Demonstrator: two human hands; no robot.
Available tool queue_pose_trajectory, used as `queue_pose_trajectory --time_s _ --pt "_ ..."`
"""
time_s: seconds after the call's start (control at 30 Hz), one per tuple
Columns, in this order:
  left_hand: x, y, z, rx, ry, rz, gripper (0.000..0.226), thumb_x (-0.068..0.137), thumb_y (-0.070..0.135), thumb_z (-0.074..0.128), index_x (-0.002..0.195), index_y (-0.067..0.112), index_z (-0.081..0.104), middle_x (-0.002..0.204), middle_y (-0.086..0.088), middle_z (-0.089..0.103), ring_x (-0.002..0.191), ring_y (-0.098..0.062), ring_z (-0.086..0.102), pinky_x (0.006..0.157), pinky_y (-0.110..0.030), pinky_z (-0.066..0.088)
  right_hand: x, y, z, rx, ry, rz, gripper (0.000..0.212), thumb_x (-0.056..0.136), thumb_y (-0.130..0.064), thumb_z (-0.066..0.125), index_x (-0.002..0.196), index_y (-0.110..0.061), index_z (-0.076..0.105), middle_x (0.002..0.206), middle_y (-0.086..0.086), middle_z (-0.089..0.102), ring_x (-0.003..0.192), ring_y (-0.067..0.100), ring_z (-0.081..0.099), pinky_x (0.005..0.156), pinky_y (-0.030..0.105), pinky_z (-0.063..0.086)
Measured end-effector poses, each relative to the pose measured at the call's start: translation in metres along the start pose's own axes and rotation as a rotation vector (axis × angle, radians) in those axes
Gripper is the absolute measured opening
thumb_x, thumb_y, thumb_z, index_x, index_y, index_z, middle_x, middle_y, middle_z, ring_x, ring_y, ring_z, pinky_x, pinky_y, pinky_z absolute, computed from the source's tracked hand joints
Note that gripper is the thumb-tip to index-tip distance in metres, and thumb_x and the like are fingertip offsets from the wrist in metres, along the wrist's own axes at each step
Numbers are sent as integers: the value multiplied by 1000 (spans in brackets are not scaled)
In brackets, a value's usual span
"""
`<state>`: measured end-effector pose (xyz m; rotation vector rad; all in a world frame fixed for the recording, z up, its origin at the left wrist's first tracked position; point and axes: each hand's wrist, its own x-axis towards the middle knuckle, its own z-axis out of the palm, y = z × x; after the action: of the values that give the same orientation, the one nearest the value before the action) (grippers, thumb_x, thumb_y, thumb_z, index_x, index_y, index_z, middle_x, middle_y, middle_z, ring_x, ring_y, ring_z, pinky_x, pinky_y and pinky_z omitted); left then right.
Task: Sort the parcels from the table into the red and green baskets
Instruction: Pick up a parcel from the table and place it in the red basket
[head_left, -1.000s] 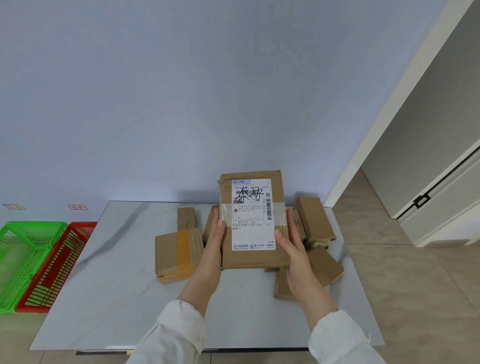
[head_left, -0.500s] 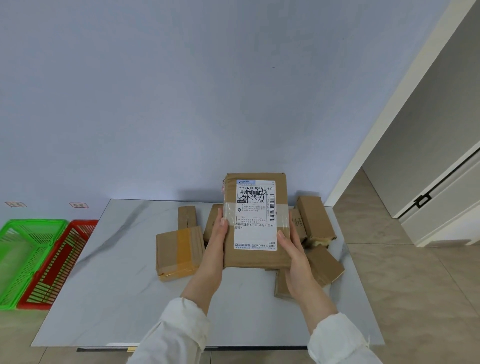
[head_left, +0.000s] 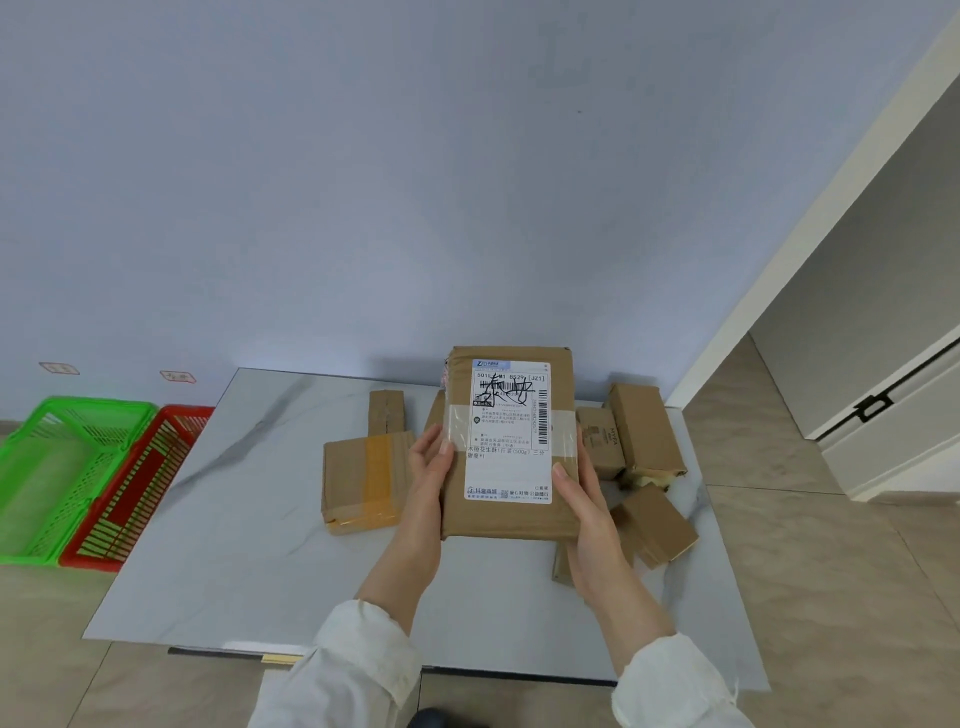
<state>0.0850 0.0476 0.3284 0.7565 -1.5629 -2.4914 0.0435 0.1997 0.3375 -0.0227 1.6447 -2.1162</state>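
Parcel (head_left: 509, 519): gripped along its long edges by left hand (head_left: 428, 478) and right hand (head_left: 582, 499).
Red basket (head_left: 179, 415), green basket (head_left: 78, 405): placed well left of the left hand, the nearer one.

You hold the brown parcel (head_left: 506, 519), white label facing you, upright over the middle of the table (head_left: 234, 545), with your left hand (head_left: 428, 467) and right hand (head_left: 582, 499) gripping its sides. A yellow-taped parcel (head_left: 363, 478) lies just left of it, and smaller parcels (head_left: 644, 431) crowd the right edge. The green basket (head_left: 83, 405) and red basket (head_left: 130, 499) touch each other, past the left edge.
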Motion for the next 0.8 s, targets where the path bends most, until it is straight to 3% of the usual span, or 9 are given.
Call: queue_pose_trajectory --time_s 0.07,0.2,0.37,0.47,0.6,0.7,0.8 --pt "-5 -5 -9 -36 52 -18 67 71 47 68 129 29 39 128 -2 58 98 -12 61 71 -28 50 2 8 3 3 -25 24 76 74 -37 65 142 -41 32 135 -11 55 128 12 47 111 39 33" --pt "-17 -10 -38 -41 130 -22 82 55 53 66 129 30 40 130 -2 57 103 -15 60 72 -27 49 9 31 20 -23 -107 79 77 75 -38 65 144 -38 31 138 -9 53 129 12 46 110 38 34" --pt "-40 -5 -85 -22 272 27 64 72 44 56 132 31 40 130 2 57 109 -15 59 74 -25 47 9 58 66 -32 -216 133 72 76 -36 59 144 -33 33 135 -10 55 124 9 51 106 33 39" --pt "-64 7 -120 -9 367 87 57 79 40 61 131 33 41 122 10 58 104 -7 58 74 -21 46 4 71 106 -67 -298 160 72 77 -37 64 143 -34 34 134 -10 56 123 10 52 104 34 40" --pt "-98 23 -180 -65 478 138 39 93 33 47 131 37 41 126 13 54 106 -3 54 77 -19 43 -9 92 172 -106 -403 210 75 75 -40 61 144 -37 32 138 -8 52 126 14 49 105 35 40" --pt "-127 34 -237 -88 542 186 46 92 36 51 137 35 41 134 16 49 114 0 51 82 -18 42 -23 117 231 -143 -478 242 75 75 -40 61 144 -37 32 139 -7 52 126 14 49 105 37 39" --pt "-157 41 -304 -115 585 216 65 79 45 57 141 36 39 139 16 48 124 -4 48 99 -26 41 -42 148 297 -177 -546 273 73 80 -36 65 144 -36 32 138 -6 53 122 16 53 102 38 42"
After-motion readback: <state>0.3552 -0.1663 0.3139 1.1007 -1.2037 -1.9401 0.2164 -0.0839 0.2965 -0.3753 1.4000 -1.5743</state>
